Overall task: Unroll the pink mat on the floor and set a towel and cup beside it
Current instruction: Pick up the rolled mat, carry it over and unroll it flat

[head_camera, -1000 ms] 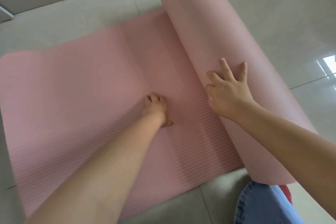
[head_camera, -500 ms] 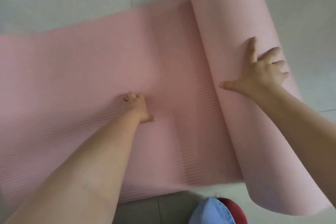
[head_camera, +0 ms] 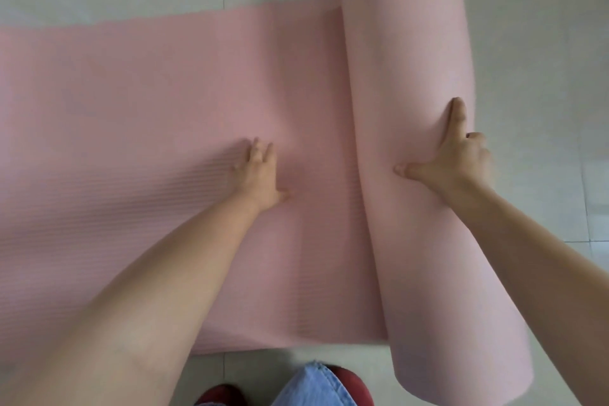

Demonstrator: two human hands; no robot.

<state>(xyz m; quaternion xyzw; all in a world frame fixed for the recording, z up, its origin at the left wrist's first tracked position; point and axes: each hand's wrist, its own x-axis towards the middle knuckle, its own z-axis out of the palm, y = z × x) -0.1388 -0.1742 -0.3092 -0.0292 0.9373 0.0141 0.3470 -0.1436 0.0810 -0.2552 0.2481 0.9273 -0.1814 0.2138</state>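
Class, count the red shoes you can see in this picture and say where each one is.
2. One red shoe at the bottom edge, left of the denim leg; the other just right of it, partly hidden.

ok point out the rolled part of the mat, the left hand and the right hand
rolled part of the mat point(head_camera: 408, 53), head view, upper side of the roll
left hand point(head_camera: 260, 175), head view, back of the hand
right hand point(head_camera: 458, 158), head view, back of the hand

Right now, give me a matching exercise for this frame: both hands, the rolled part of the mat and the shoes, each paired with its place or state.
1. left hand
2. right hand
3. rolled part of the mat
4. shoes

A. red, at the bottom edge
B. flat on the unrolled mat
C. on the roll's far side
D. lying right of the flat section

Pairs: 1-B, 2-C, 3-D, 4-A
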